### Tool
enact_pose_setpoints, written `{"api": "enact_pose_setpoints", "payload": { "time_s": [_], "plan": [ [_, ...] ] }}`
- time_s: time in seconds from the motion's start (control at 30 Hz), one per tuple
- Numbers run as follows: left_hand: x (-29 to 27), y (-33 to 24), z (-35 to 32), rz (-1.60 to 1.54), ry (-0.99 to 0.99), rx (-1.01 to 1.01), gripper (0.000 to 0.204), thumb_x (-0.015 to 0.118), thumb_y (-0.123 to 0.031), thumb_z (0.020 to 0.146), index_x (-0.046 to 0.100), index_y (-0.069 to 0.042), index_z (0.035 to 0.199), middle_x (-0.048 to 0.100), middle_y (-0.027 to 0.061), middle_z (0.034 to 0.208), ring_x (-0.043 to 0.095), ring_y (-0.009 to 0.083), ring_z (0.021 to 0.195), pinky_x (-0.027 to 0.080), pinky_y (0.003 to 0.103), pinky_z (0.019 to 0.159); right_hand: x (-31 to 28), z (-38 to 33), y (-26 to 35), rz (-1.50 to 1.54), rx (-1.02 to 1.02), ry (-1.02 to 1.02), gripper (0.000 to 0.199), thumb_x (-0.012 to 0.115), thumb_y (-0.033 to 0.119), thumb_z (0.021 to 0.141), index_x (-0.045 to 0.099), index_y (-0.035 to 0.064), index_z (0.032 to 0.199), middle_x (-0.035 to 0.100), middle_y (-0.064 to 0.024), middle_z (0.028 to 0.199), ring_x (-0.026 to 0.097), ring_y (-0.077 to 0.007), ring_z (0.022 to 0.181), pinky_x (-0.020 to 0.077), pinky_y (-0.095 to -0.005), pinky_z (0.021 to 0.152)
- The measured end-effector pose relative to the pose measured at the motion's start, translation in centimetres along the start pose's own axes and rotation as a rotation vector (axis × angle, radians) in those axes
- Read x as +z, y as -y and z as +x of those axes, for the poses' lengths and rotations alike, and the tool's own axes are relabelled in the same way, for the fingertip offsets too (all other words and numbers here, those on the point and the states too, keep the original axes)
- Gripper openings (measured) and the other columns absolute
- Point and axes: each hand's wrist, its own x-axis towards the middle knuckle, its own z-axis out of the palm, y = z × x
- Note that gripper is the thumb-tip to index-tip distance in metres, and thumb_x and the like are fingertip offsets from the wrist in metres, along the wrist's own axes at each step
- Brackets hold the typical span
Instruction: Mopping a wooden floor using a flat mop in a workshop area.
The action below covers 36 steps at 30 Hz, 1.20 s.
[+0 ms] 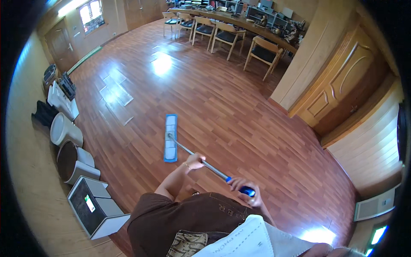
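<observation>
left hand (196, 161) clamps its fingers round the pole (215, 170), nearer the mop head (171, 150); right hand (245, 186) likewise round the blue grip (247, 191), farther away.

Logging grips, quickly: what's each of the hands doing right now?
Left hand: closed around the mop's metal pole.
Right hand: closed around the pole's blue top end.

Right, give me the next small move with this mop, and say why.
I'd probably slide the mop head slightly right: it appears flat on the floor, its long side faces that way, and bare boards lie beside it. The left hand's fingers and right hand's fingers are already wrapped around the handle.
</observation>
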Motion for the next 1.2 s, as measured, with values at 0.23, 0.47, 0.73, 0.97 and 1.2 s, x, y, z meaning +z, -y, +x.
{"api": "enact_pose_setpoints", "payload": {
  "time_s": [0.23,0.47,0.73,0.97,1.2],
  "plan": [
    [-6.1,8.1,-10.0,0.199,-0.174,-0.236,0.02,0.068,-0.032,0.069,0.062,-0.013,0.064,0.065,0.0107,0.074,0.063,0.0329,0.076,0.049,0.044,0.064,2.8,5.1,-7.5,-0.003,0.186,0.382,0.014,0.063,0.016,0.081,0.06,0.0028,0.084,0.06,-0.0085,0.086,0.056,-0.0311,0.106,0.0321,-0.0492,0.104],
    [-6.3,9.5,-19.0,0.269,-0.124,-0.625,0.007,0.069,-0.018,0.07,0.068,-0.016,0.077,0.066,0.0106,0.089,0.061,0.03,0.094,0.052,0.042,0.075,4.5,6.3,-10.8,0.147,0.264,0.567,0.015,0.067,0.017,0.082,0.059,0.0037,0.082,0.061,-0.009,0.092,0.054,-0.0284,0.11,0.0349,-0.0459,0.102],
    [-3.7,1.7,-19.0,0.291,-0.212,-0.664,0.012,0.061,-0.014,0.07,0.071,-0.015,0.077,0.067,0.0119,0.089,0.061,0.033,0.094,0.051,0.044,0.079,1.9,5.6,-5.4,0.157,0.417,0.495,0.016,0.067,0.015,0.082,0.062,0.0,0.085,0.063,-0.012,0.098,0.054,-0.0275,0.111,0.0386,-0.0441,0.098],
    [-3.7,-3.5,-14.0,0.163,-0.202,-0.54,0.014,0.06,-0.016,0.073,0.071,-0.013,0.083,0.067,0.0162,0.092,0.062,0.0363,0.095,0.05,0.048,0.081,-0.4,6.1,1.8,0.045,0.354,0.393,0.011,0.066,0.011,0.081,0.065,-0.0003,0.083,0.066,-0.0109,0.088,0.058,-0.0271,0.107,0.0411,-0.0445,0.097],
    [-2.2,-9.1,-6.5,-0.089,-0.102,-0.047,0.014,0.063,-0.014,0.066,0.052,-0.006,0.066,0.055,0.0177,0.067,0.056,0.0389,0.069,0.041,0.048,0.059,-1.3,6.3,12.4,-0.452,-0.123,0.601,0.028,0.08,0.022,0.071,0.06,0.0053,0.081,0.065,-0.0059,0.087,0.064,-0.0295,0.097,0.0443,-0.0438,0.091]
  ]
}}
